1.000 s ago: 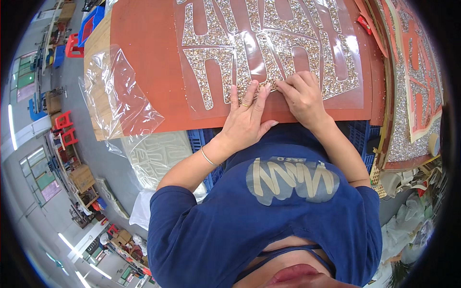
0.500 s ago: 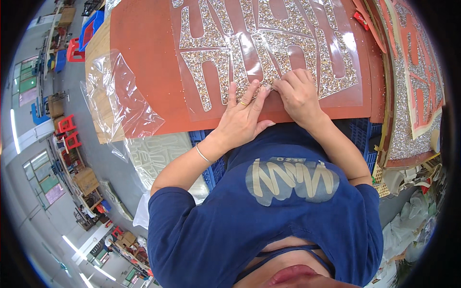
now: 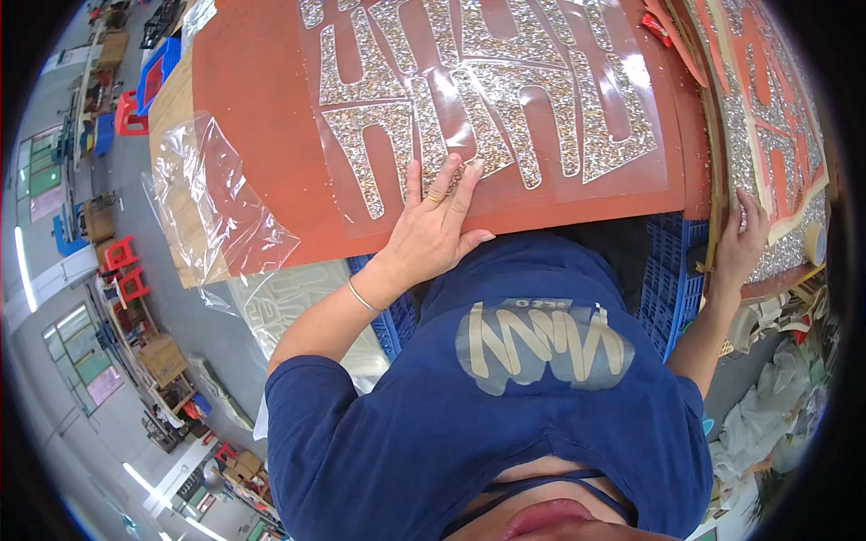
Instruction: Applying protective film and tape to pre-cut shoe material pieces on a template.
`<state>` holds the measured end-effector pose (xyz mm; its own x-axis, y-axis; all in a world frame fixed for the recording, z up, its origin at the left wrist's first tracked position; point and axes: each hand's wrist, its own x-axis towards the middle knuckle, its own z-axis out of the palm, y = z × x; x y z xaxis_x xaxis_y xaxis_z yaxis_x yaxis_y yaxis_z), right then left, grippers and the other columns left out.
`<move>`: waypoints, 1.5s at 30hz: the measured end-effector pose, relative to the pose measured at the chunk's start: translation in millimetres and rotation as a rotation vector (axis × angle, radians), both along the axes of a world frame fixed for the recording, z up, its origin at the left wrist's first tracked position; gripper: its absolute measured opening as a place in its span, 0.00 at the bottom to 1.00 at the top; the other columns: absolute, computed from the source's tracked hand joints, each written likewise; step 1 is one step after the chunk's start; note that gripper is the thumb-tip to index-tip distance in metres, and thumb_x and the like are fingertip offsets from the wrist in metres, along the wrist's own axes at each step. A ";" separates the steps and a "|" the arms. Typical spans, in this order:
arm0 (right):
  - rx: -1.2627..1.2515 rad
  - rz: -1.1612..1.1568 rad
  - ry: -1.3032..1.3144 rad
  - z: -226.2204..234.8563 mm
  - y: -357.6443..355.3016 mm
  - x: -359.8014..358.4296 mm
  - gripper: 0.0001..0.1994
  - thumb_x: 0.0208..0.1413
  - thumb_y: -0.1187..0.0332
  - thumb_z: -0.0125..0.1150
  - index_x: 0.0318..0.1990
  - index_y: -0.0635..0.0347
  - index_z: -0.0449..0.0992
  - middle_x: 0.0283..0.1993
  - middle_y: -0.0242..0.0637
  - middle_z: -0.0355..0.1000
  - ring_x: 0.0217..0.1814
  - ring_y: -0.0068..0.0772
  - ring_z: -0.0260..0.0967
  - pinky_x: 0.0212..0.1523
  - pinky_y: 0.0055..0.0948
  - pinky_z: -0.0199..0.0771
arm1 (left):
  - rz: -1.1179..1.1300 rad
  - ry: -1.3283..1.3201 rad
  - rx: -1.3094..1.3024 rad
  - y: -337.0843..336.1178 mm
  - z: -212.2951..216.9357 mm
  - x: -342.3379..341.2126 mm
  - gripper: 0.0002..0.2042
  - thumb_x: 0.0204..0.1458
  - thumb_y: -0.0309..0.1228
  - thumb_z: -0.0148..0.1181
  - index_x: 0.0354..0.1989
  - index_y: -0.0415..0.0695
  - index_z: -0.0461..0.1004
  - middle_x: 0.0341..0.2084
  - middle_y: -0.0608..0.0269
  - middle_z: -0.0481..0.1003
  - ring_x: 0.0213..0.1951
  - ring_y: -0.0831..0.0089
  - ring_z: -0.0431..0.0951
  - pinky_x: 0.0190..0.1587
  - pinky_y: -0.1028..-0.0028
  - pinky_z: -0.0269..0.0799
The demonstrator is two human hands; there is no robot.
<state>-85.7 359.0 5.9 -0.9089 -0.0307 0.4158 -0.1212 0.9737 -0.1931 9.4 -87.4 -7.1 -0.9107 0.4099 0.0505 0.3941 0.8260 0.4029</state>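
My left hand [image 3: 437, 216] rests with spread fingers on the near edge of a clear plastic sheet [image 3: 564, 187]. Glittery gold-and-silver shapes [image 3: 505, 99], made of small flakes with pale outlines, cover much of that sheet. It lies on a reddish-brown board [image 3: 262, 81]. My right hand [image 3: 744, 239] is over at the right-hand worktop, its fingers loosely bent and a little apart beside loose silver flakes [image 3: 783, 257]. Nothing shows in it, though its palm side is hidden. Next to its fingers lies a cut-out stencil [image 3: 794, 198] with a pale border and red parts.
A crumpled clear plastic film [image 3: 212, 198] hangs over the board's left corner. A tape roll [image 3: 815, 242] sits at the right worktop's edge. Blue crates [image 3: 672, 279] stand under the board. A red wrapper [image 3: 657, 29] lies at the far right. Red stools [image 3: 126, 266] stand at left.
My right hand has left the sheet's near edge beside my left hand and moved right to the flake-covered worktop. My left hand stays on the sheet. The whole view has shifted slightly.
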 end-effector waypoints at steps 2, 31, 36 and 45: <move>0.091 -0.065 -0.099 -8.4 47.0 3.9 0.10 0.58 0.69 0.57 0.46 0.56 0.78 0.45 0.41 0.73 0.49 0.43 0.68 0.51 0.36 0.66 | -0.022 0.000 0.034 5.7 2.5 -11.4 0.43 0.51 0.47 0.59 0.68 0.36 0.44 0.64 0.57 0.59 0.71 0.57 0.43 0.67 0.44 0.29; -0.289 0.665 0.022 1.5 -131.2 -0.4 0.05 0.48 0.77 0.60 0.34 0.60 0.75 0.32 0.37 0.69 0.37 0.41 0.65 0.41 0.36 0.65 | 0.093 0.024 -0.167 17.3 -1.0 -3.4 0.43 0.57 0.53 0.48 0.69 0.35 0.37 0.67 0.55 0.53 0.72 0.54 0.37 0.67 0.47 0.24; -0.319 0.826 -0.023 -24.9 -180.7 -8.7 0.08 0.42 0.77 0.60 0.33 0.60 0.75 0.30 0.33 0.68 0.36 0.36 0.65 0.40 0.34 0.64 | 0.099 0.043 -0.100 16.9 -1.9 0.9 0.42 0.56 0.53 0.50 0.69 0.35 0.41 0.67 0.54 0.54 0.71 0.53 0.38 0.67 0.47 0.26; -0.241 0.769 -0.027 -12.4 -162.1 -0.4 0.14 0.42 0.79 0.59 0.40 0.60 0.77 0.36 0.35 0.71 0.41 0.39 0.67 0.44 0.36 0.65 | -0.029 0.046 0.142 59.6 -1.5 -21.2 0.42 0.49 0.45 0.62 0.66 0.34 0.48 0.65 0.54 0.57 0.71 0.52 0.39 0.66 0.42 0.29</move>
<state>-86.0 197.0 -6.5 -0.6800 -0.5639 0.4686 -0.7324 0.5511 -0.3998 -11.8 -27.8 -8.6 -0.8941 0.4216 0.1514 0.4376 0.7501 0.4958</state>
